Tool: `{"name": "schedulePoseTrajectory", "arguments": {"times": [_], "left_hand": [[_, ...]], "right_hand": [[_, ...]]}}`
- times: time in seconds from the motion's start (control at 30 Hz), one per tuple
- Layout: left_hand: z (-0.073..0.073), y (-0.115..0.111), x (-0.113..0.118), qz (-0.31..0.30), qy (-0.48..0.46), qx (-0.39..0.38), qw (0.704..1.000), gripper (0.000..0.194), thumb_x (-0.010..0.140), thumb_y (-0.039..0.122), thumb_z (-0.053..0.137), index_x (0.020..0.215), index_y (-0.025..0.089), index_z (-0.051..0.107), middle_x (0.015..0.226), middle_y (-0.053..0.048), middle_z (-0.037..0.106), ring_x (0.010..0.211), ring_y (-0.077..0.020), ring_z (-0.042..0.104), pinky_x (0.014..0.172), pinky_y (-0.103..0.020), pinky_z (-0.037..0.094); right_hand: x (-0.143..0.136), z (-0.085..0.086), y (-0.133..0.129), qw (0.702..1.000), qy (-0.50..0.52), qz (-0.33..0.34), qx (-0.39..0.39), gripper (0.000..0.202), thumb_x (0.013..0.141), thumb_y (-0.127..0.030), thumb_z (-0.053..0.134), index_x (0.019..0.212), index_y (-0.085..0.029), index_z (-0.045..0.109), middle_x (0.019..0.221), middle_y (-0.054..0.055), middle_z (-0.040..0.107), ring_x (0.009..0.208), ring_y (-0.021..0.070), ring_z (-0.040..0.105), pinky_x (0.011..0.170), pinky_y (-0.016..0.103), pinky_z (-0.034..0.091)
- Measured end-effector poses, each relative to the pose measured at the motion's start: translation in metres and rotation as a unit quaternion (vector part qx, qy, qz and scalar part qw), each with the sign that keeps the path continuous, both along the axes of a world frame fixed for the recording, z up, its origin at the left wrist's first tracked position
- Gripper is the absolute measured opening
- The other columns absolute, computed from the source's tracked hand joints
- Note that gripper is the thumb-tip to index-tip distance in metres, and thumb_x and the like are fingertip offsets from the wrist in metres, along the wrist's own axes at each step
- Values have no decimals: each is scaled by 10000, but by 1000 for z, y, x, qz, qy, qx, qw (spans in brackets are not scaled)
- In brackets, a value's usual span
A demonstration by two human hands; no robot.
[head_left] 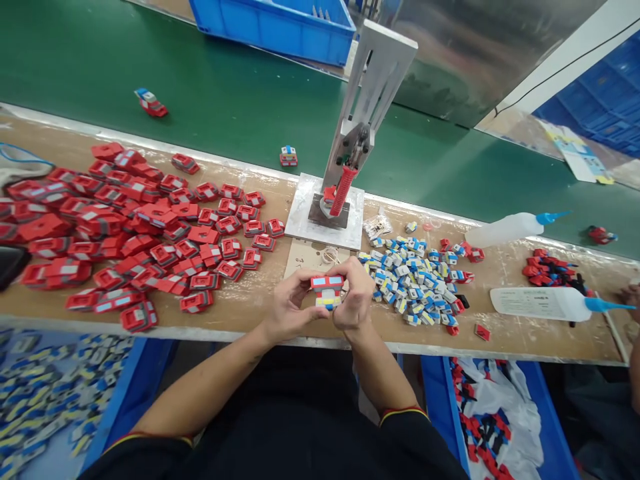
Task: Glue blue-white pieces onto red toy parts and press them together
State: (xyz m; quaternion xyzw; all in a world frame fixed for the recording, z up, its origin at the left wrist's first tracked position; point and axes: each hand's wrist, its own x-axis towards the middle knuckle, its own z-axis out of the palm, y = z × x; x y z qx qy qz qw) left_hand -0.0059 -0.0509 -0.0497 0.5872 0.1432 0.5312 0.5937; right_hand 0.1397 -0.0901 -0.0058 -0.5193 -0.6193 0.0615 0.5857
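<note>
My left hand [294, 303] and my right hand [356, 293] come together over the front of the bench, both with fingers closed on one small plastic toy part [327, 293]. Its upper piece is red with pale windows; the lower piece is white, grey and yellow. Just beyond my hands stands a metal lever press [357, 120] with a red handle [344, 190] on a pale base plate [300, 213]. Left of my hands lies a large heap of red plastic parts [145, 213]. A pile of white, blue and yellow parts [413, 277] is to the right.
A green conveyor belt [225, 100] runs behind the bench, carrying a few assembled pieces [289, 156]. Two squeeze bottles [540, 304] lie at right. Blue bins of parts [435, 387] sit below the bench on both sides. Another person's hand [633, 293] shows at the far right.
</note>
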Motion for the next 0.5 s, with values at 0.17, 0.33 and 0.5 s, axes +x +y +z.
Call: {"name": "schedulePoseTrajectory", "arguments": {"times": [0.17,0.33,0.5], "left_hand": [[32,90,-35,-29,195,89,976,538,821,527,888,1239,228,730,1281,-122,748,1163,-255,734,1013,-394,620],[65,164,-11,-171,347,157,909,395,783,467,885,1093,239,792,1572,-149,577,1509,-359,520,1087,-486,584],[71,173,22,-286,278,112,910,427,795,490,860,1093,198,770,1190,-130,766,1080,-255,750,941,-400,625]], "right_hand": [[77,8,49,991,-74,9,-114,341,969,-523,635,1183,-261,596,1144,82,657,1027,252,607,808,402,536],[113,-6,113,938,-198,90,-271,356,860,-360,686,1184,-233,612,1382,159,604,1273,350,540,1050,554,508],[104,-30,152,954,-152,87,-242,312,834,-375,691,1083,-230,573,1248,141,643,1215,340,557,1101,576,471]]}}
